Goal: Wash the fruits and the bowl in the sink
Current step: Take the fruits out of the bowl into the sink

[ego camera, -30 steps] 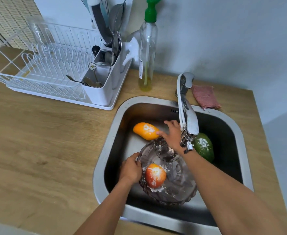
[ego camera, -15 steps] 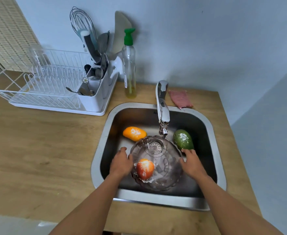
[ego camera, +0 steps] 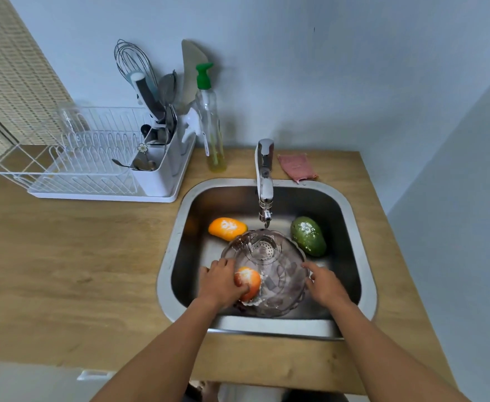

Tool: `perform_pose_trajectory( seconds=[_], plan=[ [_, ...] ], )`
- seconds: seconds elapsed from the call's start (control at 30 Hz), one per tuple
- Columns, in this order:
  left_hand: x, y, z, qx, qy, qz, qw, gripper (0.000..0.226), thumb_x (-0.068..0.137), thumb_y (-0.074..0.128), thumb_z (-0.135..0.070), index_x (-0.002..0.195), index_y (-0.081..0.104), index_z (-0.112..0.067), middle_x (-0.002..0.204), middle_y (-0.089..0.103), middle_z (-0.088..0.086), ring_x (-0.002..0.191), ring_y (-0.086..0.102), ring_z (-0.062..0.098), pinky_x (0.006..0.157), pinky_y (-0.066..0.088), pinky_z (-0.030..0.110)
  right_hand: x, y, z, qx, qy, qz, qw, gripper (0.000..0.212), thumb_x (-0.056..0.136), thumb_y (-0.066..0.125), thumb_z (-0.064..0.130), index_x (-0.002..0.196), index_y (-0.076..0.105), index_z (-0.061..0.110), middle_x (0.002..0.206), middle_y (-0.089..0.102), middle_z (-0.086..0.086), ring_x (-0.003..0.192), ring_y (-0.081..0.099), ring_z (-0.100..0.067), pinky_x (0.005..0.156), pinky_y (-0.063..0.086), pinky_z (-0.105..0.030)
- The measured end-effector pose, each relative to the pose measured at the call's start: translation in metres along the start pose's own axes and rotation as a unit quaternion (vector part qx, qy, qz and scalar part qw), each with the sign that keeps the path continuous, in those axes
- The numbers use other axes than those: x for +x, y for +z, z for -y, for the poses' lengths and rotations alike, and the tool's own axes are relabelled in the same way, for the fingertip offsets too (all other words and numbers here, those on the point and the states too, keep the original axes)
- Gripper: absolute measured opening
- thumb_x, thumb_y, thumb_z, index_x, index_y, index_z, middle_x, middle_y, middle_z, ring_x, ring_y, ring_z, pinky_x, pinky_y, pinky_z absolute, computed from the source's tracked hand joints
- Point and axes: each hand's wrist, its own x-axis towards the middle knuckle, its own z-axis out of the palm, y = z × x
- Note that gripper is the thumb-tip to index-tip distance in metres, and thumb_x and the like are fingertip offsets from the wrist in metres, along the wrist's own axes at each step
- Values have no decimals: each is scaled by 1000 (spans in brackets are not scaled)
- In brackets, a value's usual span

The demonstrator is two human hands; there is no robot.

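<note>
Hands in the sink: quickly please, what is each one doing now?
Left hand: closed around the red-orange fruit in the glass bowl.
Right hand: open, fingers spread at the bowl's right rim, holding nothing.

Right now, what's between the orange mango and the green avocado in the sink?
In the head view, the tap spout hangs over the gap, and the glass bowl's far rim reaches between the orange mango and the green avocado.

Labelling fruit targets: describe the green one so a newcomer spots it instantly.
Start at the steel sink. Right of the faucet, by the far right wall, lies the green fruit. It is the only green one, outside the glass bowl, dusted with white powder.
</note>
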Motion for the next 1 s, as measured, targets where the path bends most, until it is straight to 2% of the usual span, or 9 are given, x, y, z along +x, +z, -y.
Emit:
perform_pose_trajectory(
  seconds=[0.13,0.37,0.57,0.8,1.0],
  plan=[
    [0,6,-6,32,14,17,999,82,74,65,-60,142,36,-23,145,42,2,132,40,25,107,29,46,1,1,1,-5,-7,-11,1000,38,94,49,22,130,55,32,121,65,-9,107,62,-32,90,53,-42],
    [8,13,-16,56,-20,39,997,85,70,64,-69,135,43,-19,145,44,5,135,38,24,105,27,49,4,1,1,-43,2,-2,999,31,96,49,26,125,57,33,119,66,-8,108,61,-31,86,49,-36],
    [14,17,-22,55,-35,35,997,78,72,66,-62,132,46,-16,139,49,6,130,43,25,103,29,45,6,2,3,-44,21,0,999,25,95,50,27,116,64,25,120,66,-7,107,61,-30,83,48,-33],
    [11,-6,-14,22,-21,-18,999,79,70,65,-64,133,45,-19,135,51,2,126,46,24,104,31,46,6,3,4,-23,33,-7,999,25,95,51,26,116,65,23,121,66,-7,107,61,-30,84,48,-33],
    [5,-48,22,64,-4,-59,996,76,72,67,-60,132,46,-20,131,50,3,125,45,25,103,31,44,6,5,5,0,45,-30,999,26,96,49,24,115,66,21,120,66,-12,107,61,-34,84,48,-33]
  ],
)
